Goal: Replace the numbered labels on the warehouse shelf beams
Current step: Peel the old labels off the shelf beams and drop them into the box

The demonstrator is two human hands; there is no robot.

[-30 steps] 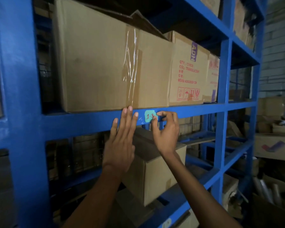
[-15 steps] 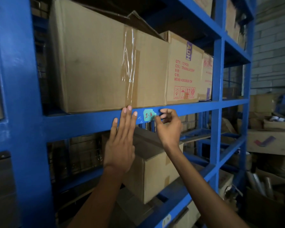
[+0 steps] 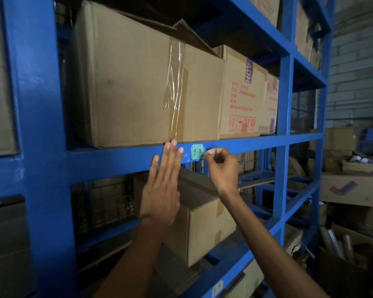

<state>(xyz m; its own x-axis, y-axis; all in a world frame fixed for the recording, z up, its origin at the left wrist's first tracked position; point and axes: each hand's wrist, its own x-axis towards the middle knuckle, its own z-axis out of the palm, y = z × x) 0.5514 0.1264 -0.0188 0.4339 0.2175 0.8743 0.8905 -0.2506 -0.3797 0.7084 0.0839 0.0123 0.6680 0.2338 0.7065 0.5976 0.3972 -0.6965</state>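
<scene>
A small teal label (image 3: 197,152) marked "1-3" in red sticks on the blue shelf beam (image 3: 256,144). My left hand (image 3: 162,186) lies flat against the beam just left of the label, fingers straight and pointing up. My right hand (image 3: 221,168) has its fingers curled, and thumb and forefinger pinch the label's right edge. A white label (image 3: 217,287) sits on the lower beam, near the bottom of the view.
Large cardboard boxes (image 3: 138,82) fill the shelf above the beam, and a smaller box (image 3: 205,229) stands on the shelf below. A thick blue upright (image 3: 37,147) rises at the left. More boxes and rolls (image 3: 349,186) lie on the floor at the right.
My right hand's fingers have closed in on the label's right edge. The left hand stays flat on the beam. The view has shifted slightly.
</scene>
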